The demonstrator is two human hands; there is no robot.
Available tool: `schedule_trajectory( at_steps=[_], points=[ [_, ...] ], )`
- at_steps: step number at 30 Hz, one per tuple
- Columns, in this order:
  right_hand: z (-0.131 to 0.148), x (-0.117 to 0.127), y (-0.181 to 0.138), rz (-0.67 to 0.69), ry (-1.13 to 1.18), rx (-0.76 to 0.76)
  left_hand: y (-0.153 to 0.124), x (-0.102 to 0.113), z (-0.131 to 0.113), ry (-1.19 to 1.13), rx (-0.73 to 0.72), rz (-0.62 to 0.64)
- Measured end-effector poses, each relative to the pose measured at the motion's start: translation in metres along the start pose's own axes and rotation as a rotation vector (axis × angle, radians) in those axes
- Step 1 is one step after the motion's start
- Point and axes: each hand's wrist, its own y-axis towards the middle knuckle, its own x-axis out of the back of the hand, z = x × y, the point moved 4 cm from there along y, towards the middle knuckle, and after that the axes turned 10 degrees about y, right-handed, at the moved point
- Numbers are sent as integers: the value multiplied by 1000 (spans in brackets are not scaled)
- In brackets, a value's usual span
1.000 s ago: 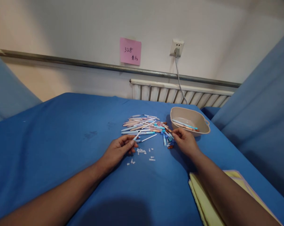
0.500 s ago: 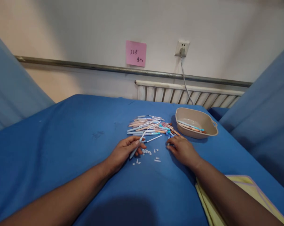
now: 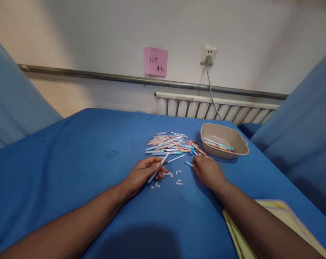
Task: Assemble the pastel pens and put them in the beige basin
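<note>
My left hand [image 3: 141, 174] pinches a light blue-grey pen barrel [image 3: 154, 174], tilted, with a white tube sticking up from its top end. Between the thumb and fingers of my right hand [image 3: 210, 172] is a blue pen piece [image 3: 189, 164], its tip pointing left; the rest is hidden by the fingers. Just beyond both hands lies a pile of pens and pen parts [image 3: 165, 145] in pale blue, peach and brown. Small white tips [image 3: 171, 175] are scattered on the blue cloth between the hands. A loose white tube [image 3: 176, 158] lies behind them.
A beige basin [image 3: 225, 154] with a few pens inside stands at the right rear. Under my right forearm is a folded yellow cloth [image 3: 276, 216]. Behind the blue-covered table [image 3: 71, 172] are a radiator [image 3: 190, 108], a metal rail [image 3: 111, 78] and a plugged-in socket [image 3: 208, 55].
My right hand has come away from the pile's near right edge with the blue pen piece, now showing at its fingertips. My left hand keeps the pen barrel, almost unmoved.
</note>
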Motion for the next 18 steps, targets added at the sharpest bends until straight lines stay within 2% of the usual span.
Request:
schedule_trajectory(
  at_steps=[2, 4, 7, 9, 11, 14, 18],
  points=[
    [0, -2, 0, -50, 102, 26, 0, -1, -1, 28, -5, 1],
    [0, -5, 1, -118, 312, 48, 0, -1, -2, 57, -13, 4],
    [1, -10, 2, -152, 817, 7, 0, -3, -1, 98, -18, 12],
    [6, -12, 3, -117, 1184, -45, -1, -4, 1, 127, -18, 22],
    [11, -11, 2, -94, 1448, -98, -2, -6, 2, 165, -15, 42],
    [16, -9, 0, -89, 1612, -153, -4, -10, 1, 222, -18, 93],
    [19, -14, -2, -37, 1616, -139, -8, -15, -1, 288, -35, 145]
  ],
)
